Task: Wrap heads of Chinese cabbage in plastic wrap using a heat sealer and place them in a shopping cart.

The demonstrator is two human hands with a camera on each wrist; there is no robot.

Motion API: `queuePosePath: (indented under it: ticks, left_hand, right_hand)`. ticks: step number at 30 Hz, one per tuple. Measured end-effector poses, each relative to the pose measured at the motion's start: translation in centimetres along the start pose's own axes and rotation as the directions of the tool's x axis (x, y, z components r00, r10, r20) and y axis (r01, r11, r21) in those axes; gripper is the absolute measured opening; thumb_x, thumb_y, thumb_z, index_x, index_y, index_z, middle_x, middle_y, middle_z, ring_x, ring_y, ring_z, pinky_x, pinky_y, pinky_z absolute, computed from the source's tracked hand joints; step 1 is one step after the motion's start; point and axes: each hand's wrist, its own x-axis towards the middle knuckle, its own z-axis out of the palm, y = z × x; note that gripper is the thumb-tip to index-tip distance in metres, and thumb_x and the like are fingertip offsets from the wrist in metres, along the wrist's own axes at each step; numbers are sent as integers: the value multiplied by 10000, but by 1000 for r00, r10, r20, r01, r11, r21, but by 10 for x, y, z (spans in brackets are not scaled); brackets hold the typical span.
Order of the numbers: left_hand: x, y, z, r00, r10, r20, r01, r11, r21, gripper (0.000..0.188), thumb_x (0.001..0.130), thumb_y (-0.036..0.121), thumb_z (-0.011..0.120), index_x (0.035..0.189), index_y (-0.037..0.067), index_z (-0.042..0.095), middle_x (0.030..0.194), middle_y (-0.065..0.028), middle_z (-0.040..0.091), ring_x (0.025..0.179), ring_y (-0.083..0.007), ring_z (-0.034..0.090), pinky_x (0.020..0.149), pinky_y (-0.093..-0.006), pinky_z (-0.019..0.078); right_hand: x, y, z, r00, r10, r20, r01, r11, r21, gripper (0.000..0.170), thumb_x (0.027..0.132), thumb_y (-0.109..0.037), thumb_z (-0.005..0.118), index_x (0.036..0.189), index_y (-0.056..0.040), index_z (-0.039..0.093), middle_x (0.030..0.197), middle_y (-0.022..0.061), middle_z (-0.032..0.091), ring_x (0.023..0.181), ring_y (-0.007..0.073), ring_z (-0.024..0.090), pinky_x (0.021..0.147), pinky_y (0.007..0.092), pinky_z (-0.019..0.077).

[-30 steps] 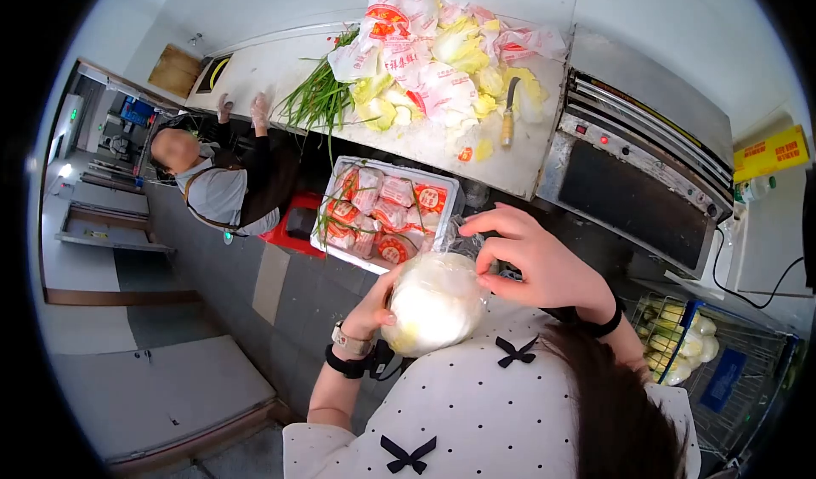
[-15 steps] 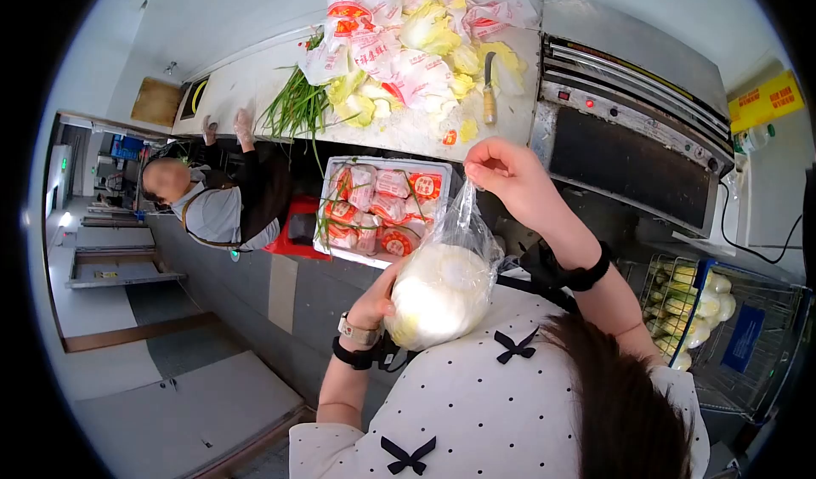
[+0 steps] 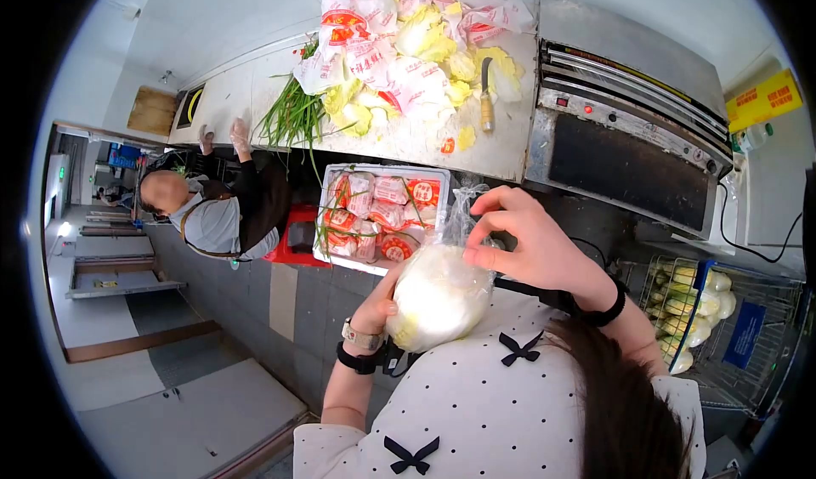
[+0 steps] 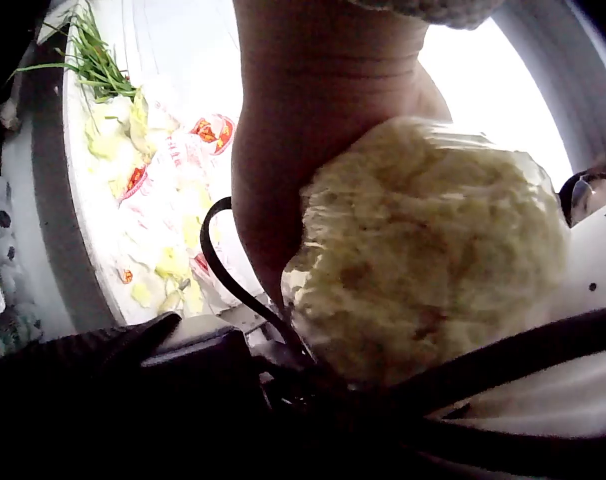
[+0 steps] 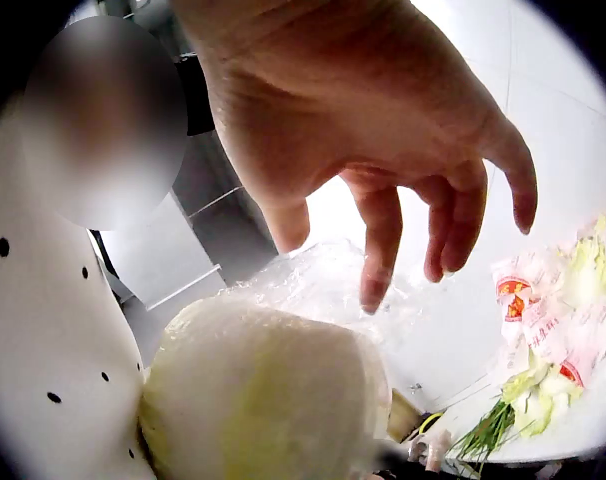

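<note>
A pale Chinese cabbage (image 3: 433, 313) sits in a clear plastic bag (image 3: 463, 207) close to my chest. My left hand (image 3: 374, 305) grips the cabbage from its left side, thumb on top. In the left wrist view the left hand (image 4: 318, 120) lies against the bagged cabbage (image 4: 433, 260). My right hand (image 3: 544, 245) is over the right side of the cabbage, fingers spread and loosely bent. In the right wrist view the right hand (image 5: 363, 110) has its fingertips at the loose plastic film (image 5: 323, 280), the thumb apart from the other fingers.
A white foam crate (image 3: 445, 177) of wrapped packages stands before me. On the counter (image 3: 387, 147) lie a knife (image 3: 487, 109), cabbage leaves, printed wrappers and green stalks (image 3: 293, 113). A wrapping machine (image 3: 629, 173) and cabbage cart (image 3: 744, 326) are right; another person (image 3: 212, 220) stands left.
My right hand first raised the bag's top up from the cabbage, then let go and came down beside it. The bag's top now stands crumpled. The left hand keeps its grip.
</note>
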Motion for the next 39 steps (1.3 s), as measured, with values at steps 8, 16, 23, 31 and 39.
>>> queuePosePath:
  ticks: [8,16,23,31,39]
  left_hand:
    - [4,-4,-4,999,37,-32,-38,998,-45,1049,563,528,756,1346,26,272,1274,-165,446,1160,-265,481,965,-404,408]
    - [1,14,12,1000,1,-7,0,990,138,1106,568,573,717,1360,-32,236,1309,-144,406,1177,-203,442,966,-324,372]
    - [4,25,23,1000,-2,15,-1,984,179,1081,582,538,731,1358,-36,245,1303,-123,411,1188,-190,414,993,-321,326]
    - [5,24,26,999,8,36,-21,926,376,969,630,408,748,1356,-15,265,1294,-100,419,1182,-170,404,997,-305,313]
    - [14,87,46,981,-18,195,-130,685,717,741,723,165,552,1372,-9,239,1259,-127,450,1173,-181,419,971,-311,340]
  right_hand:
    - [4,-2,-4,996,17,93,-57,896,441,91,840,-79,568,872,-24,503,949,84,513,924,160,502,830,276,393]
    - [15,-15,23,988,65,-143,23,842,539,55,923,-69,414,943,-43,370,620,77,531,520,158,559,496,290,419]
    - [21,-21,16,957,27,-288,84,927,365,102,885,-67,484,949,-40,410,660,101,543,518,233,577,477,309,422]
    - [6,-28,-8,814,-393,-427,294,914,-281,207,728,-62,660,870,-58,510,688,74,580,508,240,577,441,308,443]
    - [0,-54,-13,814,-555,-173,501,821,-274,176,727,-62,641,859,-57,525,641,54,561,496,228,560,439,295,430]
